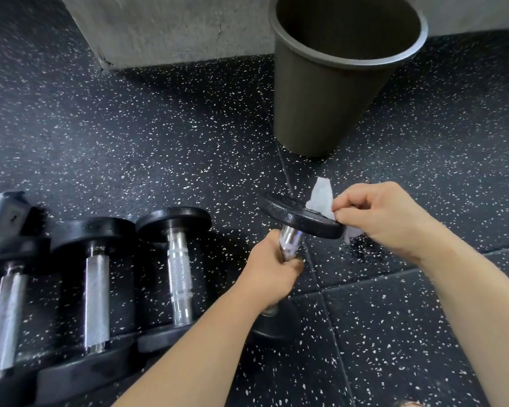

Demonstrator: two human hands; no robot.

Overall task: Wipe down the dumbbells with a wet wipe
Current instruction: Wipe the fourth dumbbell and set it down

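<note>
While left hand (272, 267) grips dumbbell (301, 217), right hand (376, 214) pinches wipe (321, 198)

No text, label, brand, number or sign can be read anywhere in this view: the black end plates of the dumbbells carry no legible weight marking from this angle, and the bin and the pack at the left edge show no readable print
</note>
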